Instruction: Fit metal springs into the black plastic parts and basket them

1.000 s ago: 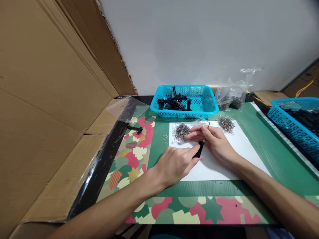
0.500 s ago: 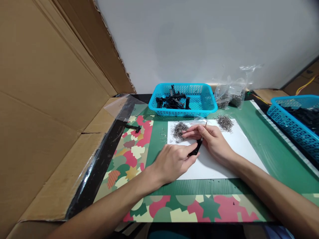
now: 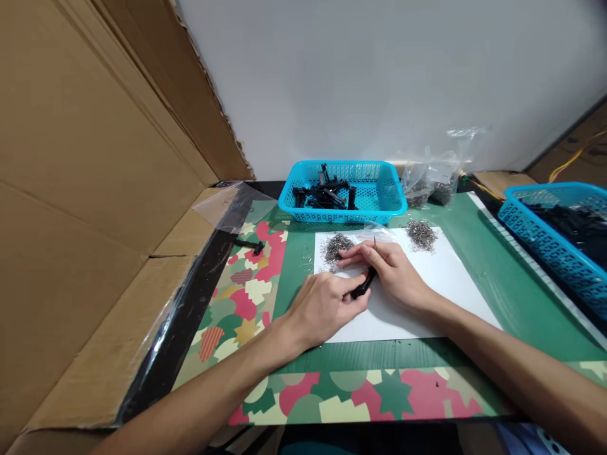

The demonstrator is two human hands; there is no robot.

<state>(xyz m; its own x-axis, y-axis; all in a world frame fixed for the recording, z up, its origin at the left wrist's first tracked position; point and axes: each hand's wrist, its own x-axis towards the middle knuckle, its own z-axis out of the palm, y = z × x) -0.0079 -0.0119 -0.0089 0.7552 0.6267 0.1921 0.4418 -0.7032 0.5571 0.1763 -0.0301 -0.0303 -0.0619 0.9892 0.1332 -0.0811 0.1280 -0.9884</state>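
Observation:
A small black plastic part [image 3: 363,285] is pinched between the thumb and fingers of my left hand [image 3: 327,306], above a white sheet [image 3: 403,322]. Close to its upper end is my right hand [image 3: 396,272], thumb and fingers closed on a thin pointed tool [image 3: 375,244] whose tip sticks up. The tool's lower end is hidden by the hand. My right fingertips reach the edge of a pile of tiny metal pieces [image 3: 337,248]. A second metal pile [image 3: 422,235] lies at the sheet's upper right.
Behind the sheet sits a blue basket [image 3: 344,216] of black parts, beside clear bags [image 3: 429,183] of metal pieces. Another blue basket [image 3: 559,237] is at right. One black part [image 3: 256,246] and a flat plastic bag [image 3: 234,205] lie left. Cardboard [image 3: 95,208] stands at far left.
The whole view has shifted slightly. The thin tool in my right hand is now more upright and shows less above the hand. Both hands keep their hold.

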